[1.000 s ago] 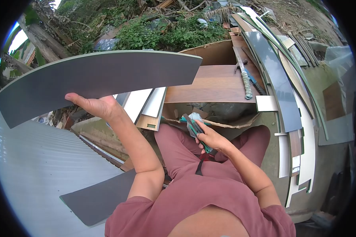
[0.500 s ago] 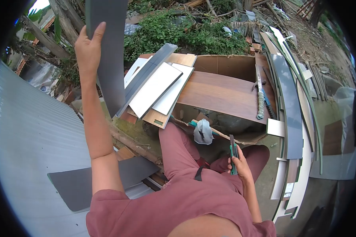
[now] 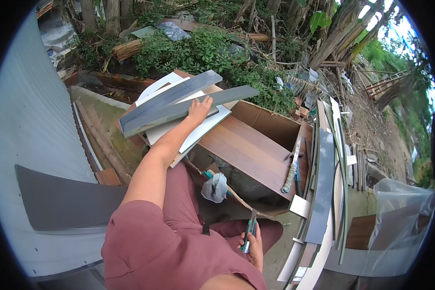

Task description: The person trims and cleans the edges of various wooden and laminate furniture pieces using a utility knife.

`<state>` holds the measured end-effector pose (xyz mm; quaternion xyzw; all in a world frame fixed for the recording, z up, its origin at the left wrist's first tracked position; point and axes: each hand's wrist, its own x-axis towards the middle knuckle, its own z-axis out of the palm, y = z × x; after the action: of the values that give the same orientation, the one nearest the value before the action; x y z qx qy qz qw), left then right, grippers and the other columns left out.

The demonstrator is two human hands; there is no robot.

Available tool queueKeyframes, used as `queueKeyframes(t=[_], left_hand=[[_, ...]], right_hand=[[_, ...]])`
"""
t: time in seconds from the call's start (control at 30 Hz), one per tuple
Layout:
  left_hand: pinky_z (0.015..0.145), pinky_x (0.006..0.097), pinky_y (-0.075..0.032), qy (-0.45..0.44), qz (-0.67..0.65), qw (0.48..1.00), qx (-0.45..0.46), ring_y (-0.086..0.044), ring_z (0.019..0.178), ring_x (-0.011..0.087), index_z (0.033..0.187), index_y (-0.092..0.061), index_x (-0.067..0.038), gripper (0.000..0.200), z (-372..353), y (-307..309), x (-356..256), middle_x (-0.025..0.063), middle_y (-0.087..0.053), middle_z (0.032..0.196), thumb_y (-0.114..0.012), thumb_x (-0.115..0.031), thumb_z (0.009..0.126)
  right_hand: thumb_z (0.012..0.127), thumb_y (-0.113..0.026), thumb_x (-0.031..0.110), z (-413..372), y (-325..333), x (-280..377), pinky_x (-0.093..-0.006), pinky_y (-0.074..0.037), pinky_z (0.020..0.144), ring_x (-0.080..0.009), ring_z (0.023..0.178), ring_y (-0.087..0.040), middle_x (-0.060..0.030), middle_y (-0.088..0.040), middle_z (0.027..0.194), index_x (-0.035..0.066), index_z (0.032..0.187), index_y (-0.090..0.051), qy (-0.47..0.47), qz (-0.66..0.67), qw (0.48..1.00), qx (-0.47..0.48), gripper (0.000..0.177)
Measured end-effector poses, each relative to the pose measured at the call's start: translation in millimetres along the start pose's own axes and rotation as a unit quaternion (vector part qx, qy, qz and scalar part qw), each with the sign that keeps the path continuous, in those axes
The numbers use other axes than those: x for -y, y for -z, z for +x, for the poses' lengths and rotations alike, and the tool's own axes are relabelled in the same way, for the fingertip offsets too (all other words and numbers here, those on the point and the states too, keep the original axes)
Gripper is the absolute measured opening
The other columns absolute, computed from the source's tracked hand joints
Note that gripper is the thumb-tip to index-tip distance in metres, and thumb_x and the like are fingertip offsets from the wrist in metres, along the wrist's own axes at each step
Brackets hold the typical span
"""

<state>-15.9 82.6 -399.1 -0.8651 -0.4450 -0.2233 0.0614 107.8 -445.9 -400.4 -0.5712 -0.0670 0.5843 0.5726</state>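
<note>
My left hand (image 3: 199,110) is closed over the near edge of a long dark grey board (image 3: 232,95), which lies slanting across a pile of panels. Beneath it are another grey strip (image 3: 179,92) and several white panels (image 3: 205,126); the hand and board hide parts of them. Low by my knee, my right hand (image 3: 254,246) is wrapped around a green-handled utility knife (image 3: 250,234), its dark blade pointing up. The pile rests on one end of a brown wooden panel (image 3: 244,147) laid over a large cardboard box (image 3: 270,121).
A hammer (image 3: 292,166) with a wrapped handle lies on the brown panel's right end. Long strips (image 3: 320,183) are stacked to the right. A grey cloth bundle (image 3: 214,187) hangs at the box's near edge. Another dark board (image 3: 67,200) lies left on corrugated sheeting (image 3: 43,130).
My left hand has brought the grey board down from upright at the left onto the pile. The view has turned right. The knife stays in my right hand.
</note>
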Motion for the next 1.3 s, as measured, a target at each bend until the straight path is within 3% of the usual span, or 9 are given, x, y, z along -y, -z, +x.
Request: queueKeyframes(t=[0.07, 0.17, 0.2, 0.53, 0.73, 0.83, 0.93, 1.1, 1.3], left_hand=[[0.092, 0.0522, -0.042, 0.004, 0.027, 1.0, 0.002, -0.049, 0.109, 0.0501, 0.121, -0.046, -0.007, 0.033, 3, -10, -7, 0.0123, -0.046, 0.136, -0.044, -0.009, 0.088], [0.094, 0.0542, -0.039, 0.024, 0.068, 0.997, -0.031, -0.047, 0.113, 0.0506, 0.126, -0.044, -0.007, 0.038, 8, -35, -9, 0.0136, -0.045, 0.136, -0.044, -0.011, 0.089], [0.099, 0.0571, -0.035, 0.041, 0.066, 0.997, 0.012, -0.043, 0.118, 0.0516, 0.131, -0.04, -0.007, 0.041, 11, -32, -13, 0.0145, -0.041, 0.139, -0.042, -0.012, 0.09], [0.098, 0.0609, -0.028, 0.095, -0.009, 0.995, 0.03, -0.035, 0.122, 0.0535, 0.126, -0.047, -0.007, 0.046, 23, -38, -18, 0.0163, -0.041, 0.136, -0.054, -0.033, 0.089], [0.103, 0.0618, -0.023, 0.084, -0.075, 0.993, 0.022, -0.025, 0.13, 0.0494, 0.13, -0.044, -0.009, 0.052, 1, -17, -41, 0.0171, -0.034, 0.142, -0.059, -0.032, 0.086], [0.104, 0.0624, -0.02, 0.013, -0.128, 0.99, 0.061, -0.026, 0.132, 0.0453, 0.135, -0.04, -0.012, 0.054, -12, 1, -87, 0.0176, -0.031, 0.144, -0.058, -0.03, 0.087], [0.105, 0.0584, -0.023, -0.099, -0.206, 0.971, 0.07, -0.027, 0.133, 0.0417, 0.133, -0.043, -0.009, 0.05, -37, 30, -155, 0.0183, -0.035, 0.142, -0.056, -0.028, 0.089], [0.105, 0.0533, -0.027, -0.284, -0.386, 0.867, 0.135, -0.029, 0.132, 0.0415, 0.135, -0.041, -0.008, 0.055, -88, 77, -269, 0.0193, -0.035, 0.142, -0.062, -0.023, 0.086], [0.107, 0.0545, -0.023, -0.505, -0.373, 0.762, 0.158, -0.017, 0.137, 0.041, 0.141, -0.031, -0.014, 0.083, -155, 114, -388, 0.0148, -0.02, 0.149, -0.076, -0.026, 0.071]], right_hand=[[0.088, -0.039, 0.003, -1, 5, 1, -0.0316, -0.051, 0.046, -0.0161, 0.056, -0.051, -0.0102, -0.052, 0.08, 0.02, 0.146, -0.008, -0.005, -0.005, 1.0, -0.002, 0.068], [0.088, -0.039, 0.004, 0, 7, 2, -0.0321, -0.051, 0.046, -0.0164, 0.056, -0.051, -0.0108, -0.052, 0.08, 0.02, 0.146, -0.008, -0.019, 0.004, 1.0, -0.013, 0.067], [0.088, -0.039, 0.004, 2, 7, 2, -0.0322, -0.05, 0.046, -0.0165, 0.056, -0.051, -0.0109, -0.052, 0.08, 0.021, 0.146, -0.008, -0.012, 0.005, 1.0, -0.012, 0.067], [0.088, -0.039, 0.004, 13, -5, 2, -0.0315, -0.049, 0.046, -0.0162, 0.055, -0.051, -0.0104, -0.052, 0.081, 0.022, 0.146, -0.008, -0.013, 0.0, 1.0, -0.012, 0.068], [0.089, -0.04, 0.005, 17, 1, -8, -0.0308, -0.05, 0.047, -0.0153, 0.057, -0.051, -0.0094, -0.052, 0.08, 0.018, 0.146, -0.007, -0.004, -0.024, 1.0, -0.014, 0.067], [0.091, -0.048, 0.01, 24, 3, -15, -0.0287, -0.05, 0.05, -0.0129, 0.059, -0.053, -0.0072, -0.054, 0.081, 0.015, 0.143, -0.021, 0.015, -0.014, 1.0, 0.012, 0.059], [0.092, -0.054, 0.017, 33, 14, -29, -0.0247, -0.049, 0.052, -0.0089, 0.06, -0.053, -0.0025, -0.055, 0.081, 0.006, 0.113, -0.044, -0.009, 0.06, 0.996, 0.062, 0.026], [0.091, -0.057, 0.022, 47, 28, -63, -0.0231, -0.046, 0.056, -0.0074, 0.062, -0.05, -0.0002, -0.054, 0.079, 0.01, 0.13, -0.042, -0.001, 0.179, 0.977, 0.118, 0.043], [0.091, -0.058, 0.024, 51, 45, -68, -0.0229, -0.045, 0.058, -0.0078, 0.065, -0.049, -0.0004, -0.052, 0.079, 0.012, 0.134, -0.039, -0.008, 0.205, 0.96, 0.19, 0.047]])
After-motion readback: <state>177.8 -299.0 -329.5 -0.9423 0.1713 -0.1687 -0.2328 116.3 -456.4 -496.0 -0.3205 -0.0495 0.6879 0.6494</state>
